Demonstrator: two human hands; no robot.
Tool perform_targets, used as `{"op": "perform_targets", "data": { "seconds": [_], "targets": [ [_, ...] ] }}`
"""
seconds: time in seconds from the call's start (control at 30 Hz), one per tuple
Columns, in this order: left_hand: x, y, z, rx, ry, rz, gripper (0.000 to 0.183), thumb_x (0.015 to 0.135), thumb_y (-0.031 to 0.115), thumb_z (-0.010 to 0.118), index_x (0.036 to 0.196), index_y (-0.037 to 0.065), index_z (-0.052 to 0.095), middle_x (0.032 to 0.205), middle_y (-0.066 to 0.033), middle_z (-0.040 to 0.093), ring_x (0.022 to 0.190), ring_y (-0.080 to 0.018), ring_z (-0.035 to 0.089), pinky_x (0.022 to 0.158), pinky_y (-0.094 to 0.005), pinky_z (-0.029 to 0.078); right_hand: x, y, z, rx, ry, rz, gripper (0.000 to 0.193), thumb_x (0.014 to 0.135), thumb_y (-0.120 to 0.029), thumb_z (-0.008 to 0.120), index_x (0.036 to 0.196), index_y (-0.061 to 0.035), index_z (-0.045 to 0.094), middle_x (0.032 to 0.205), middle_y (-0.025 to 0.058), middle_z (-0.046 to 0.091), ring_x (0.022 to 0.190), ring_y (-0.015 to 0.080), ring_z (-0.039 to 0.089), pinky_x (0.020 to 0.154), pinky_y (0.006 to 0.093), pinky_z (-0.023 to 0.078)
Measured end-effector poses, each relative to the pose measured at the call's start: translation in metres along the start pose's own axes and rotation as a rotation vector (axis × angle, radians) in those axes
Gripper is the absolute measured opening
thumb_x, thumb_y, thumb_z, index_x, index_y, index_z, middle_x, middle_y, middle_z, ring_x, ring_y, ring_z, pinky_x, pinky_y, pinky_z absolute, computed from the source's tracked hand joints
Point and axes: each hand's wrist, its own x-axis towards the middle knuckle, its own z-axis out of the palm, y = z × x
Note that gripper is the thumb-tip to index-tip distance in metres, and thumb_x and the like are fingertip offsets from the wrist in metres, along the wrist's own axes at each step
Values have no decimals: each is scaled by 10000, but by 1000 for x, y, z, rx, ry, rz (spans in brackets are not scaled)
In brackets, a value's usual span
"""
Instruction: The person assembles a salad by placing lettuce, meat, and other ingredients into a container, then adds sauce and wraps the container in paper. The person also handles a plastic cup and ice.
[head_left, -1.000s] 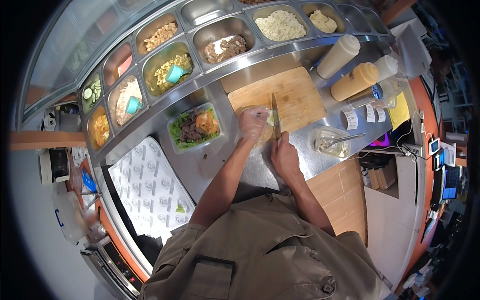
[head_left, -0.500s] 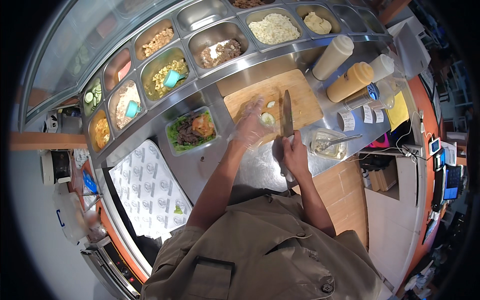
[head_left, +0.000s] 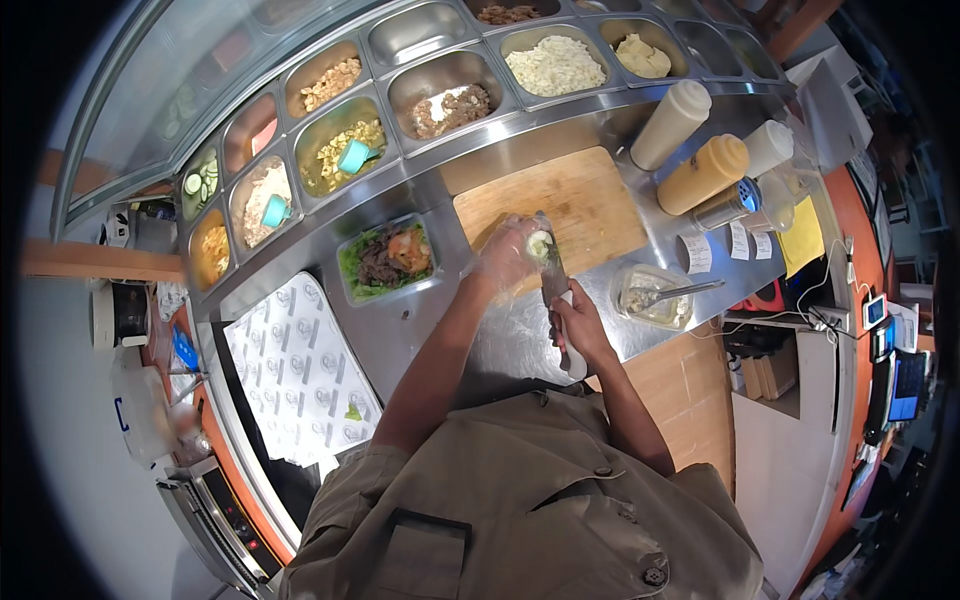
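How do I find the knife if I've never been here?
On the steel counter, find the wooden cutting board. By its near edge, the right hand grips the knife, blade pointing away from the person. Unlike the metal utensil lying in the clear tub, it's in a hand.

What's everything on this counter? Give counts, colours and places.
food pans: over ten, steel, along the back
scoops: 2, teal, in pans
cutting board: 1, tan, middle
pale food: count unclear, whitish green, at the blade
knife: 1, silver blade, pale handle, right hand
salad tub: 1, clear, left of board
small tub: 1, clear, right of board
squeeze bottles: 3, two whitish, one orange, right
shaker: 1, blue top, beside bottles
paper slips: 3, white, right
patterned sheet: 1, white, left
left hand: 1, clear glove, at the food
right hand: 1, bare, around knife handle
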Motion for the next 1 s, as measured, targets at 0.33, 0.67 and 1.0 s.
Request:
{"op": "perform_targets", "data": {
  "seconds": [0.33, 0.67, 1.0],
  "targets": [
    [-10, -23, 11, -77, 201, 31, 589, 635, 61, 834, 1202, 151, 699, 1170, -111, 700, 1131, -302, 621, 1020, -374, 497, 6, 3, 1, -70, -67, -25, 356, 1002, -119, 488, 1355, -81, 467, 626, 40, 498, 426, 134, 486, 370, 295, 404],
    [-5, -29, 17, -438, 172, 8, 507, 671, -13, 786, 1160, 103, 720, 1196, -46, 702, 1124, -177, 640, 1022, -313, 479, -4, -17, 9, -59, -79, -19, 236, 1010, -113, 490, 1237, -52, 482, 622, 36, 491, 408, 136, 460, 362, 304, 391],
    [-112, -34, -103, -606, 571, 86, 492, 721, -95, 796, 1182, 38, 688, 1148, -42, 687, 1054, -120, 629, 902, -264, 545, -27, -84, 130, -508, -249, -194, 296, 1014, -169, 508, 1281, -45, 476, 616, 105, 574, 437, 170, 565, 394, 342, 456]
  ]
}}
